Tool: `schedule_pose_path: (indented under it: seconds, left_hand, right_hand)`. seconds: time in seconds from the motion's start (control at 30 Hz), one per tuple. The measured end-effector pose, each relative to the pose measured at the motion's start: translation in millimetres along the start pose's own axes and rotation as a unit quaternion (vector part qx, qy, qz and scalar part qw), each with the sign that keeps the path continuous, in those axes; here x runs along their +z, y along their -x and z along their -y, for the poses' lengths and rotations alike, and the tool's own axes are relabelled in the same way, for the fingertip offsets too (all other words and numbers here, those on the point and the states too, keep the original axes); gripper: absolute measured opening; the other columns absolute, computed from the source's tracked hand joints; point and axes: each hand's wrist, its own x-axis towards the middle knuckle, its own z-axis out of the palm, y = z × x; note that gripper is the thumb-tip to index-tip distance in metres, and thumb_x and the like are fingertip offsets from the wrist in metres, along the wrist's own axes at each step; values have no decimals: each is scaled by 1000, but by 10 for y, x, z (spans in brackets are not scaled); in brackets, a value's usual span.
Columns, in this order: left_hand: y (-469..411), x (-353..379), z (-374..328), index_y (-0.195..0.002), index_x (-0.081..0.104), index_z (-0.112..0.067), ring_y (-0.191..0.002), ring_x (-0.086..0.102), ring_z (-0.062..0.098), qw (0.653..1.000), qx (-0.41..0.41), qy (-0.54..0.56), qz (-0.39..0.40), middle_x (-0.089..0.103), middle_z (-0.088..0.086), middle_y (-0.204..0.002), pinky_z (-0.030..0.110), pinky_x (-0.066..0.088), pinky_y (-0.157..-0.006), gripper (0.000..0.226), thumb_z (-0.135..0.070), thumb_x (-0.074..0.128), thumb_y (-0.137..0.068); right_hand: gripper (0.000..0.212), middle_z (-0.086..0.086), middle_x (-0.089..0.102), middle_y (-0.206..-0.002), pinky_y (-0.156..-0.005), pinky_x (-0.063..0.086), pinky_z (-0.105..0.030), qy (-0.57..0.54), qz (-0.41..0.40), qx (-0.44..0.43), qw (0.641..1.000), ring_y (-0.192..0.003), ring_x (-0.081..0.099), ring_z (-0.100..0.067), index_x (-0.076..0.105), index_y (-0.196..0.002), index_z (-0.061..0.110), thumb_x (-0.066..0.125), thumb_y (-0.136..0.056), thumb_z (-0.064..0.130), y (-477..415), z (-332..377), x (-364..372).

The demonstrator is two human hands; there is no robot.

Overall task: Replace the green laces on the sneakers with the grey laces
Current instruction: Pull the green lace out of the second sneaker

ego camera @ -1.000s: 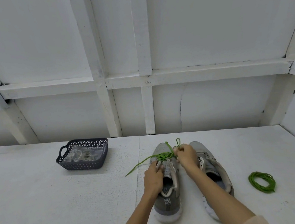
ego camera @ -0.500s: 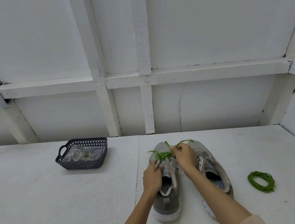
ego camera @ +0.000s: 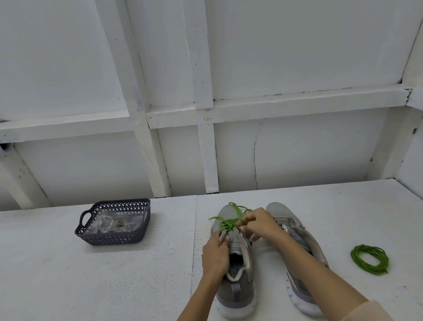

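Your left hand [ego camera: 215, 255] grips left sneaker [ego camera: 236, 284] at tongue, fingers curled over eyelet edge. Your right hand [ego camera: 258, 224] pinches green lace [ego camera: 227, 223] above sneaker's forefoot. Lace: bright green thin cord, bunched in loose loops over front eyelets, strands sticking up toward toe. Sneaker: grey mesh, white sole, toe pointing away from you. Right sneaker [ego camera: 292, 228] just right of it. Second green lace [ego camera: 370, 261] coiled well right of it on surface [ego camera: 62, 303]. Dark basket [ego camera: 115, 236] well left of it, holding clear bag with unclear contents.

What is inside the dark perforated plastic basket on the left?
The dark perforated plastic basket holds crumpled clear plastic bags with something greyish inside; whether those are laces cannot be told. Its near wall hides the bottom.
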Motion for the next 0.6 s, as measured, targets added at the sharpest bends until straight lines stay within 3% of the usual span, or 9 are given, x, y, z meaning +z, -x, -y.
schedule_pose_path:
  seconds: [0.13, 0.27, 0.43, 0.5, 0.6]
  left_hand:
    - [-11, 11, 20, -125, 59, -8, -116, 54, 29, 1000, 3, 5, 2, 60, 12, -128, 28, 39, -88, 29, -18, 48, -100]
    - [-4, 7, 9, -127, 57, -8, -118, 53, 29, 1000, 3, 4, -2, 59, 13, -130, 29, 39, -90, 31, -19, 47, -100]
    - [-22, 14, 31, -125, 58, -10, -115, 55, 28, 1000, 1, 4, 1, 61, 13, -127, 30, 41, -91, 29, -20, 47, -100]
    - [-25, 25, 46, -125, 59, -11, -113, 56, 28, 1000, 1, 9, 3, 62, 11, -125, 29, 41, -90, 29, -20, 48, -100]
    - [-28, 23, 49, -130, 57, -12, -118, 54, 27, 1000, 1, 13, 2, 59, 10, -131, 27, 38, -90, 32, -21, 48, -100]
  right_hand:
    - [14, -4, 67, -67, -52, 52, -26, 19, -10, -25, 999, -58, 62, -15, 68, -77, 14, 65, -87, 5, 5, -18, 15]
    - [15, -10, 61, -70, -42, 42, -24, -76, -77, 10, 994, -47, 52, -18, 49, -85, 7, 50, -99, 11, -10, -25, 111]
    - [24, -4, 61, -61, -56, 52, -33, -14, -52, -18, 998, -56, 57, -18, 59, -68, 10, 73, -85, 19, -11, -36, 132]
    - [23, -7, 63, -65, -58, 55, -40, -49, -63, -14, 997, -53, 57, -20, 57, -70, 12, 64, -91, 13, -23, -31, 141]
    - [20, -9, 66, -71, -50, 53, -39, -98, -149, -12, 984, -47, 60, -20, 51, -81, 11, 53, -98, 22, -19, -29, 183]
